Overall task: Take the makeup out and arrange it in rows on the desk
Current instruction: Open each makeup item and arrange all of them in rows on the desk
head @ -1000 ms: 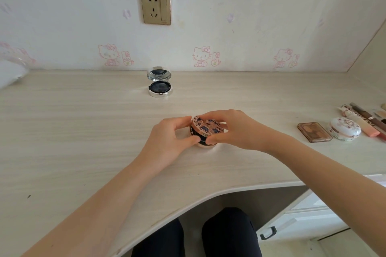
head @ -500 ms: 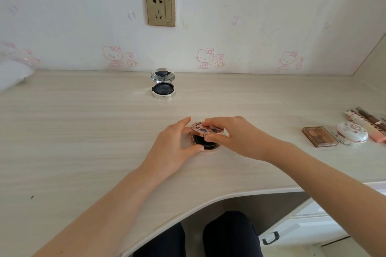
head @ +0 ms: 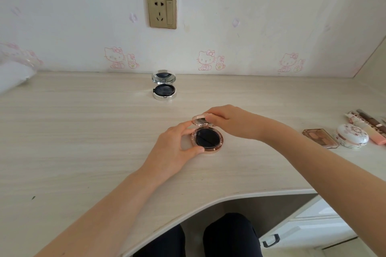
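A rose-gold round compact (head: 207, 141) lies on the desk (head: 83, 131) in the middle, its lid raised and a black puff showing inside. My left hand (head: 177, 148) grips the base from the left with thumb and fingers. My right hand (head: 229, 121) pinches the raised lid at its top edge. A silver compact (head: 164, 89) stands open farther back, near the wall. At the right edge lie a brown eyeshadow palette (head: 320, 137), a white floral round case (head: 352, 139) and a few tubes and sticks (head: 367, 125).
A clear bag (head: 14, 69) lies at the far left by the wall. A wall socket (head: 161, 10) sits above the silver compact. The desk front curves in above my knees; a white drawer unit (head: 302, 233) stands under it on the right.
The rose-gold compact was set down on the desk and its patterned lid swung up and back, exposing the black puff. My right hand followed the lid upward.
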